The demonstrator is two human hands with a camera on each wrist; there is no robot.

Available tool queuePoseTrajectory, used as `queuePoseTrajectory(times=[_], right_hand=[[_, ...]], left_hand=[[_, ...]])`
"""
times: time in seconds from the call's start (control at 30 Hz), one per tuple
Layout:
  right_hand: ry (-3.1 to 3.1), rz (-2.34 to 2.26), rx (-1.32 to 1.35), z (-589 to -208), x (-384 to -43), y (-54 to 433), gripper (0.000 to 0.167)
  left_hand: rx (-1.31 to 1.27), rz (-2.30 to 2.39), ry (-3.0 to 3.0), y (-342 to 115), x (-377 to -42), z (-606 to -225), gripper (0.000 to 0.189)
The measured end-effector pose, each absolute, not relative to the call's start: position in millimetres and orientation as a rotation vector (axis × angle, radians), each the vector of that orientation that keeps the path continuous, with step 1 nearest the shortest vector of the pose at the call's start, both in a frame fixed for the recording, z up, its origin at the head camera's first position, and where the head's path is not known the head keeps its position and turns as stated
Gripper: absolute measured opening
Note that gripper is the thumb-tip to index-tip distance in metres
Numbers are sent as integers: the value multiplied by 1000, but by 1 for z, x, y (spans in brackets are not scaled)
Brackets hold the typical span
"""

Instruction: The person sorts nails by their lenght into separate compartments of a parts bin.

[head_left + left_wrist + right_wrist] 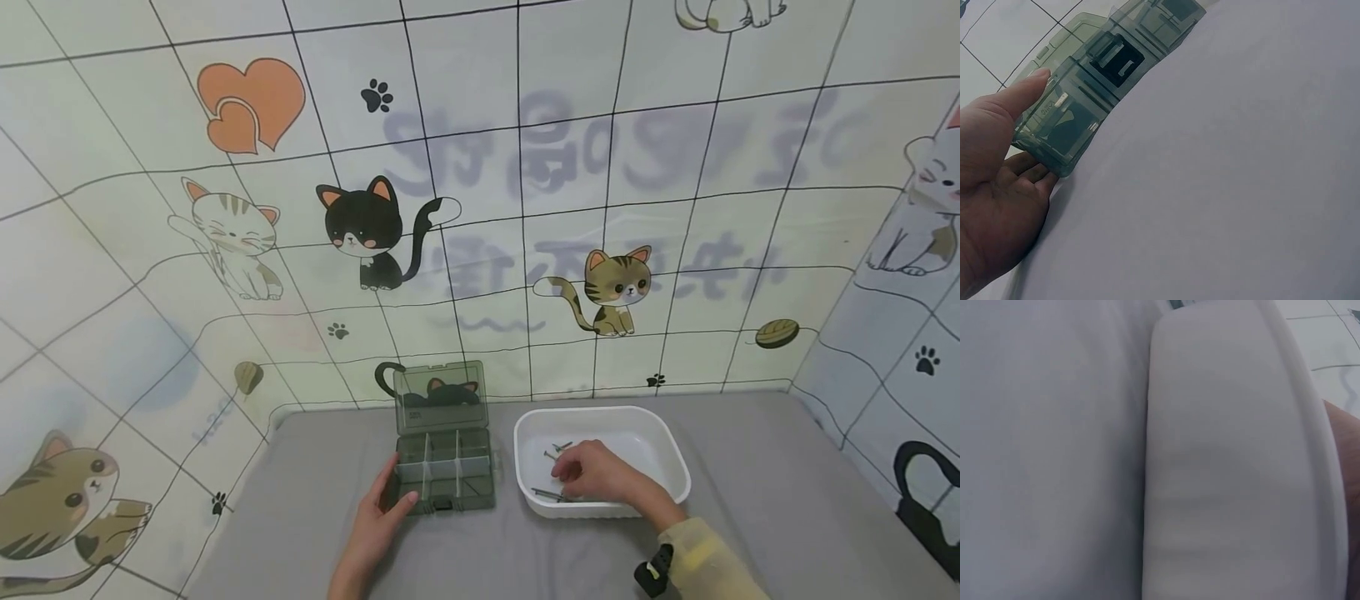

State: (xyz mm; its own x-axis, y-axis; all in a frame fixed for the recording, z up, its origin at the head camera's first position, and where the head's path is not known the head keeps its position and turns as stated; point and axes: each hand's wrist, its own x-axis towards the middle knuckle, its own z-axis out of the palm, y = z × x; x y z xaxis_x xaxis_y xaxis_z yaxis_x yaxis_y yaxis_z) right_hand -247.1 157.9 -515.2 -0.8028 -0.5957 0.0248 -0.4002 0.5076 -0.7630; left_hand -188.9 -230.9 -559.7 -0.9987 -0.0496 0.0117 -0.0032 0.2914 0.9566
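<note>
A translucent green compartment box [442, 485] stands on the grey cloth with its lid [441, 418] raised at the back. My left hand [377, 515] grips its left end; in the left wrist view the thumb [1025, 94] lies along the front corner and the other fingers go round the side. To the right, my right hand [596, 475] reaches into a white tray [678, 471], fingers bent down. Several screws [547, 493] lie beside those fingertips, which are hidden. The right wrist view shows mostly the tray's outer wall [1229, 456].
Grey cloth [300, 500] covers the table under both containers. Behind it rises a tiled wall sheet [487, 350] printed with cartoon cats. A black strap-like object [930, 525] sits at the far right edge. A dark device is on my right wrist.
</note>
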Motion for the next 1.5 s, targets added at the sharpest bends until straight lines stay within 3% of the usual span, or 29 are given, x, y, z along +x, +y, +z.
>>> queuePoseTrajectory(times=[1.23,1.5], right_hand=[[2601,-992,-821,-526,-255,148,21],[2649,-1035,-774,-522,-253,150,14]], left_hand=[[33,-1839,-2483,-233,-191,-561,77],[53,-1845,-2481,-232,-191,-563,77]])
